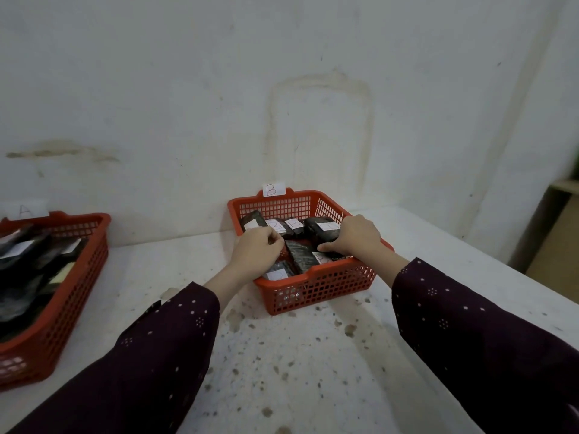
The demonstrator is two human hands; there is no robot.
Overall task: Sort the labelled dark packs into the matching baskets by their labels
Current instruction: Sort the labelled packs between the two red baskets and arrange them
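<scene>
A red mesh basket [316, 291] with a paper tag marked B [273, 189] on its back rim stands against the wall. Several dark packs with white labels lie inside it, such as one along the back [321, 227] and one in the middle [300, 256]. My left hand [257, 253] is curled over the basket's left rim, fingers bent down among the packs. My right hand [354, 238] reaches over the right rim with thumb and fingers closed on a dark pack [329, 250] by the right wall. A second red basket [56, 321], tagged A [24, 210], holds more dark packs at the left.
The baskets stand on a white speckled tabletop [282, 355] that meets a stained white wall [282, 104] behind them. The table's right edge falls away toward a brown floor and a wooden piece [560, 220] at the far right.
</scene>
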